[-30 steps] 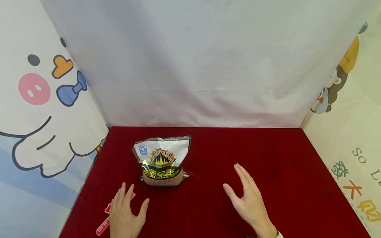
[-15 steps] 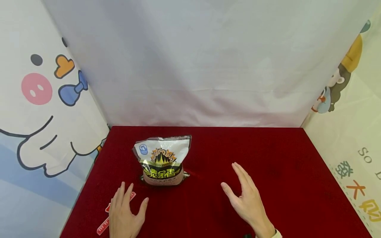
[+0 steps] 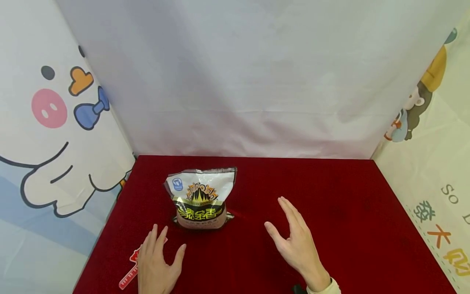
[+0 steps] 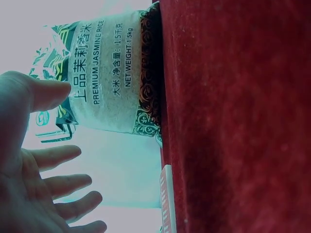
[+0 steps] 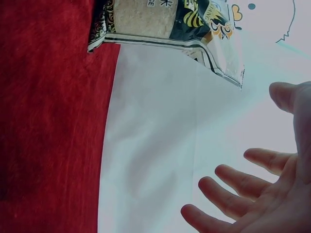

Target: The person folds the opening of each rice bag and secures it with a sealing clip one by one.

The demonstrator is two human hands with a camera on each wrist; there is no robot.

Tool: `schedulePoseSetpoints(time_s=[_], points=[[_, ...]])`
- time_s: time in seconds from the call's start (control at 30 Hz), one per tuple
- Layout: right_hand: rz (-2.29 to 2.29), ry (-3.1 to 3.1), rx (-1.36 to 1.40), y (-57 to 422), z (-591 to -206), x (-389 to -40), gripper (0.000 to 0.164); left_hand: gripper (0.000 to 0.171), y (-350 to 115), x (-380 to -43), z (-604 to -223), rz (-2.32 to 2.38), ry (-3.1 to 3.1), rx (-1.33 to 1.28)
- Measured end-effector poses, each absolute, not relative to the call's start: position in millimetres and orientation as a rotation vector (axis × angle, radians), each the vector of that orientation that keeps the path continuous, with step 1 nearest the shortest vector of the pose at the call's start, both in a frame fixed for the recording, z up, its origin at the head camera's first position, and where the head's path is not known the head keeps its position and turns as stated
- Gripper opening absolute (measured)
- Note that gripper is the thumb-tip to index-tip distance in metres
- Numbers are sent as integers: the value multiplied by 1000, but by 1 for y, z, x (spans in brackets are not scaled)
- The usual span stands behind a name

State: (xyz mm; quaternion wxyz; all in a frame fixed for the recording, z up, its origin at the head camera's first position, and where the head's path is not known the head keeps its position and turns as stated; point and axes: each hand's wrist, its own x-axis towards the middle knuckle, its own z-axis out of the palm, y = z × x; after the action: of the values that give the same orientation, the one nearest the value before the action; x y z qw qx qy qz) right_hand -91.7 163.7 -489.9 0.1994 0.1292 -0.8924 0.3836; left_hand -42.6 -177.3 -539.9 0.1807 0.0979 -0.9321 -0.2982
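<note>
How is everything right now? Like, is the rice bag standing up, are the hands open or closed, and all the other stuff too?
Rice bag: standing upright, untouched.
Left hand: open, holding nothing.
Right hand: open, holding nothing.
Red-and-white strip: lying flat, partly hidden in the head view.
White backdrop: hanging, creased.

A pale cream sleeve [image 3: 327, 288] encircles the right wrist [image 3: 318, 278].

Left of centre on the table [image 3: 330, 183] sits the rice bag [image 3: 200, 200], backdrop [image 3: 235, 81] behind, ruler [image 3: 128, 277] nearer and further left, right hand [image 3: 297, 245] out to the right!
</note>
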Motion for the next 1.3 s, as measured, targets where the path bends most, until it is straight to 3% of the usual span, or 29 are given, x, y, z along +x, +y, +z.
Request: schedulePoseSetpoints(time_s=[1.3], points=[[1090, -2513, 436, 139, -479, -97, 73, 70, -177, -46, -534, -886, -2660, 276]])
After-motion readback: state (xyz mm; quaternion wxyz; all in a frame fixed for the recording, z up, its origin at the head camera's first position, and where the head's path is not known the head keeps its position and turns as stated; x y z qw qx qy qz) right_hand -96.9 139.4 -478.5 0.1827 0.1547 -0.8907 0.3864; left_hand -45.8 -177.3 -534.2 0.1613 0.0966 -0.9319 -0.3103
